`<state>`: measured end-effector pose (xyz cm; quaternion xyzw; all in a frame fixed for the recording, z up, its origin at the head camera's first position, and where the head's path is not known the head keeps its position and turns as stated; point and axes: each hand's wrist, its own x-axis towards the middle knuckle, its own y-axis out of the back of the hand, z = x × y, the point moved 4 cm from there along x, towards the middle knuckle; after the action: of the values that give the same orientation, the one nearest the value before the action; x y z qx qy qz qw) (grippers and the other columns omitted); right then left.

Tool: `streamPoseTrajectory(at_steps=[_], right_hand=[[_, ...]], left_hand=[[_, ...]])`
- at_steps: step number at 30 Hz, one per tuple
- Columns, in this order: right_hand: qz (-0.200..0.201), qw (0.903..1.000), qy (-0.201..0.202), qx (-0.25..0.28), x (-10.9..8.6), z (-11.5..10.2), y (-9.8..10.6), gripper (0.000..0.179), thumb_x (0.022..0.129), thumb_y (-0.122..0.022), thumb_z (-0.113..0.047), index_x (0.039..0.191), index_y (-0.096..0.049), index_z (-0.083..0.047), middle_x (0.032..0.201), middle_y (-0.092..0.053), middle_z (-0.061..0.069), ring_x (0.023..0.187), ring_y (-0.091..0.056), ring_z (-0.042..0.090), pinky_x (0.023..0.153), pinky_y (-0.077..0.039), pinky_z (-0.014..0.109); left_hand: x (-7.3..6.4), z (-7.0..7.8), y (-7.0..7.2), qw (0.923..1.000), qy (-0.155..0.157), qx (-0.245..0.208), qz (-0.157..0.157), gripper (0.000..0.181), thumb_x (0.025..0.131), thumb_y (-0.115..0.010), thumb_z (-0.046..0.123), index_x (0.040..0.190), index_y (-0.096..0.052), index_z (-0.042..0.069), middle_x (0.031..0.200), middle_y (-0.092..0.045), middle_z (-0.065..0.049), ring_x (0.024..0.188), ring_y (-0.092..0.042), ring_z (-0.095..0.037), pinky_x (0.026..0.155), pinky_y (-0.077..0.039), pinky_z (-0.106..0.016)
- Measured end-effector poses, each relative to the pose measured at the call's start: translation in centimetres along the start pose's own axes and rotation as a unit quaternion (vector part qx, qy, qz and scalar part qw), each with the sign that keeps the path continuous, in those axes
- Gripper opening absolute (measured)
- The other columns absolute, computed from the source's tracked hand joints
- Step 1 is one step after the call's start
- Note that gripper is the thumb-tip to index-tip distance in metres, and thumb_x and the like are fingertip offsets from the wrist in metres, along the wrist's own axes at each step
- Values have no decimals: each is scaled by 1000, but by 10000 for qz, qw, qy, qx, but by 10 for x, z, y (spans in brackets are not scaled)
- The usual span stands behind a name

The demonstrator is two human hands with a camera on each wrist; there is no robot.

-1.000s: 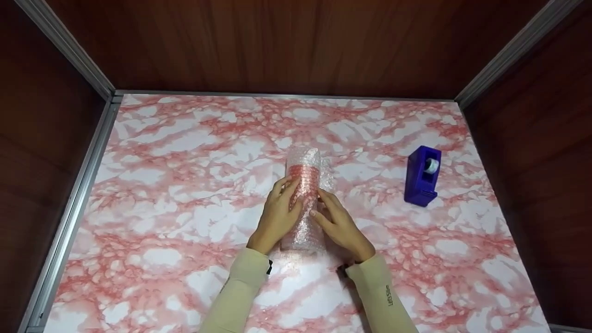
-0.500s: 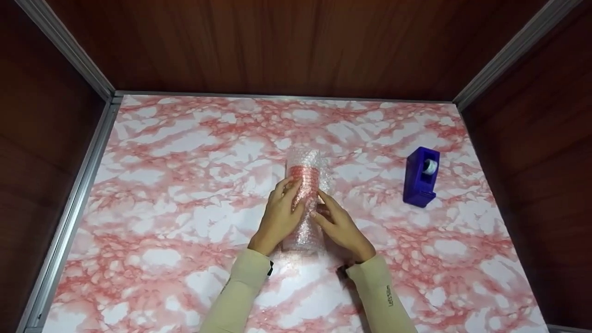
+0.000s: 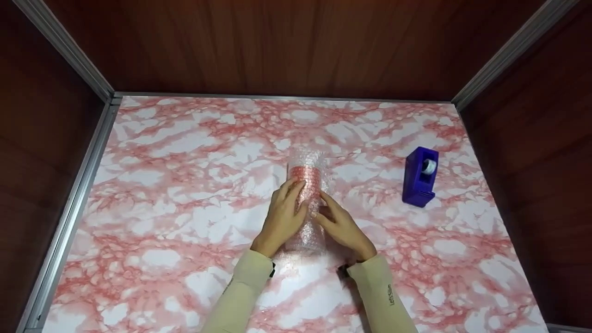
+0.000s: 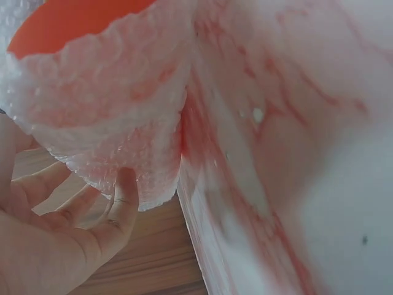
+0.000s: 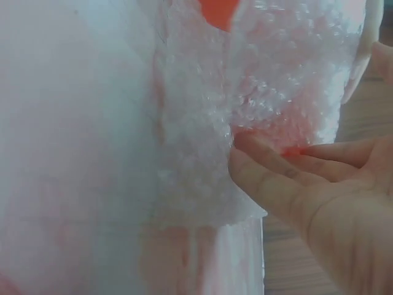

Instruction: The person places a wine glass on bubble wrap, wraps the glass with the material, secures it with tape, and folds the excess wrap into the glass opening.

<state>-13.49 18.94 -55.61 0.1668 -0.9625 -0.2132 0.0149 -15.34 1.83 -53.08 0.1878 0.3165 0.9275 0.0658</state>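
A red-orange cylinder lies lengthwise on the table, rolled up in clear bubble wrap. My left hand holds the bundle from its left side, with fingers over the top and the thumb nearer the middle. On the opposite side, my right hand grips the wrap between thumb and curled fingers. The left wrist view shows the cylinder's orange end inside the wrap. In the right wrist view, fingertips tuck in where the roll meets a flat flap of wrap.
A purple tape dispenser with a roll of clear tape stands to the right. The table has a red-and-white marbled cover. Dark wood panels and metal rails border it at the back and sides.
The bundle and both hands have shifted slightly right, and the roll covers more of the loose flap on its right. The dispenser appears slightly further left in the view.
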Motion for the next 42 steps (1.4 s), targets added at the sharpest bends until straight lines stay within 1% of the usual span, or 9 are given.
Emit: streamPoseTrajectory(at_steps=[3,14,19,24,27,30,35,39,42], right_hand=[[-6,10000,-30,74,0,2,1,73,102,-60,-33,160,-23,-9,157,-32,20,128,-53,33,101,-45,50],[23,9993,-355,127,0,10,4,71,101,-58,-41,159,-27,-16,158,-33,15,132,-48,36,105,-40,52],[33,9990,-391,237,-1,12,6,67,103,-56,-39,159,-28,-17,156,-35,17,133,-46,36,106,-38,54],[63,9984,-477,302,0,13,6,61,106,-53,-28,158,-28,-9,154,-36,23,137,-41,37,109,-35,53],[86,9973,-658,299,2,15,5,59,107,-50,-24,157,-26,-4,154,-34,26,140,-36,38,111,-32,52],[210,9965,-717,372,3,15,5,56,107,-48,-21,155,-28,1,151,-38,28,139,-37,40,110,-33,54],[456,9966,-504,467,2,16,7,52,107,-50,-19,152,-36,1,143,-48,22,130,-47,36,103,-42,51],[641,9978,-174,65,2,17,11,48,106,-52,-20,149,-45,-1,140,-51,18,128,-47,32,105,-38,50],[740,9970,-132,-205,1,17,15,46,105,-53,-21,147,-49,-3,139,-49,19,122,-45,33,102,-36,51]], left_hand=[[0,2,-1,10000,-26,33,-16,49,96,-65,16,142,-54,5,148,-44,-17,127,-46,-39,104,-40,-49],[0,7,-5,9998,0,97,-190,46,98,-62,19,142,-55,7,152,-41,-13,130,-42,-38,104,-40,-48],[0,9,-7,9995,-54,180,-271,49,97,-62,19,144,-54,7,154,-39,-11,130,-41,-37,103,-41,-47],[0,13,-9,9988,-153,344,-314,49,99,-62,21,145,-53,6,154,-39,-12,131,-40,-36,103,-42,-46],[0,14,-10,9982,-201,465,-322,50,99,-62,21,145,-53,7,154,-39,-12,131,-40,-36,103,-42,-45],[1,16,-11,9974,-261,582,-329,49,99,-62,22,145,-53,7,153,-40,-11,130,-40,-35,102,-43,-44],[1,17,-13,9961,-286,736,-400,49,99,-61,24,145,-54,9,155,-38,-10,131,-38,-33,98,-46,-42],[1,20,-15,9946,-323,882,-453,49,100,-60,24,146,-53,9,154,-38,-10,130,-38,-33,97,-47,-40],[2,23,-17,9932,-343,992,-507,49,100,-60,24,146,-52,9,154,-38,-11,130,-38,-33,97,-46,-39]])
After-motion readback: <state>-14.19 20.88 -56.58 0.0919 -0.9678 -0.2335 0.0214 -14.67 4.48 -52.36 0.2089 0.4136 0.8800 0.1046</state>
